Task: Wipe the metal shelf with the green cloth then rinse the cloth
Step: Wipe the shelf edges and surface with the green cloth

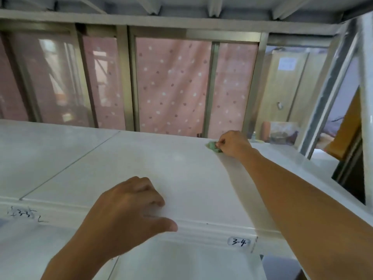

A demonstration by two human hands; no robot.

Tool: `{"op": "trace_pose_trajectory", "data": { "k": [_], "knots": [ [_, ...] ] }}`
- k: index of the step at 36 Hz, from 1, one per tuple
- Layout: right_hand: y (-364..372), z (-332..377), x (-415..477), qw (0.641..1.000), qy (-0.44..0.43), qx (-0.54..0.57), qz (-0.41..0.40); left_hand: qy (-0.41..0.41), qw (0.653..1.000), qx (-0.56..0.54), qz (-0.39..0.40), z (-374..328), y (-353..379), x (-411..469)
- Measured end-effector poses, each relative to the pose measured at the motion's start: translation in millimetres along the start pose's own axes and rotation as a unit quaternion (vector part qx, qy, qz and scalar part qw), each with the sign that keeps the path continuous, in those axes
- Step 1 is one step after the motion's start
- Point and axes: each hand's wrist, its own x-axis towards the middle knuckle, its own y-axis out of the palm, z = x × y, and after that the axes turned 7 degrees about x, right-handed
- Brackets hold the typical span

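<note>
With your right hand (234,143) closed on the bunched green cloth (213,146) at the shelf's (181,174) far edge, press flat, wiping toward your left hand (129,207), spread empty on the front lip.

Pale green cloth (212,146) on white shelf (161,168); pink curtain (173,87) (white and darker dots).

Most of the cloth (213,146) is hidden under the right hand (234,143); only a crumpled green edge shows. The scribble (22,213) on the shelf (181,178) front rim is too smeared to read. Both forearms are cut off by the frame. Items (282,132) behind the shelf are blurred.
</note>
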Motion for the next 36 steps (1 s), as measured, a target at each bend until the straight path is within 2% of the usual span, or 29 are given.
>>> {"op": "trace_pose_trajectory", "data": {
  "k": [9,15,24,36],
  "knots": [
    [7.5,16.5,24.2,0.999,0.018,-0.026,0.007,0.038,0.998,-0.047,-0.022,14.2,6.1,5.7],
    [-0.5,31.9,2.3,0.998,0.035,-0.039,0.019,0.054,0.996,-0.027,-0.063,24.5,2.5,-9.6],
    [-15.2,78.7,-80.6,0.999,0.023,-0.028,0.019,0.090,0.988,0.026,-0.125,66.2,-12.4,-53.4],
    [-31.5,137.9,-220.9,0.999,0.006,-0.013,-0.034,0.042,0.986,0.039,-0.159,109.0,-24.9,-85.9]
  ]
}}
